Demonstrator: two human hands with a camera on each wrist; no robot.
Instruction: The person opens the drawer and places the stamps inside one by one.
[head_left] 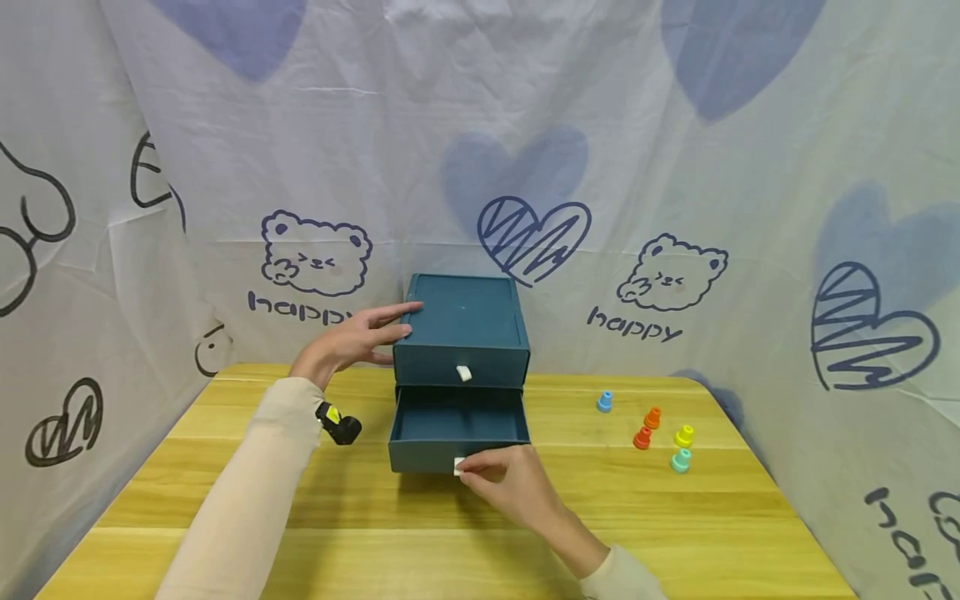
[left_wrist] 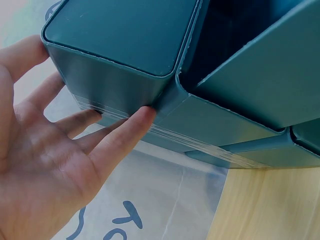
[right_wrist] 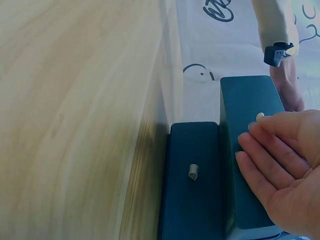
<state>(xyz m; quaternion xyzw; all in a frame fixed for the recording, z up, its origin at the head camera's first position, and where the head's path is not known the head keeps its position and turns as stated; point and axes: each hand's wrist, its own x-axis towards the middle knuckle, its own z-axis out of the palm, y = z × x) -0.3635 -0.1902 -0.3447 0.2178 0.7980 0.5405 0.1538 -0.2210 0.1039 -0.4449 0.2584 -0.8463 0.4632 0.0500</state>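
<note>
A dark blue drawer cabinet (head_left: 467, 310) stands on the table against the backdrop. Its top drawer (head_left: 427, 367) is closed, with a white knob (head_left: 464, 373) on the front. Below that, the middle drawer (head_left: 420, 455) is pulled out and its inside shows. My right hand (head_left: 513, 487) pinches this drawer's white knob (right_wrist: 260, 116) between thumb and index finger. In the right wrist view, a lower drawer (right_wrist: 187, 205) with its own knob stays pushed in. My left hand (head_left: 360, 337) rests against the cabinet's left side, its fingers spread (left_wrist: 55, 180).
Several small stepped pegs lie on the table's right: blue (head_left: 604, 402), orange (head_left: 653, 417), red (head_left: 642, 437), yellow (head_left: 684, 436) and teal (head_left: 681, 460). A printed cloth (head_left: 420, 225) hangs behind the wooden table (head_left: 360, 533) and at both sides.
</note>
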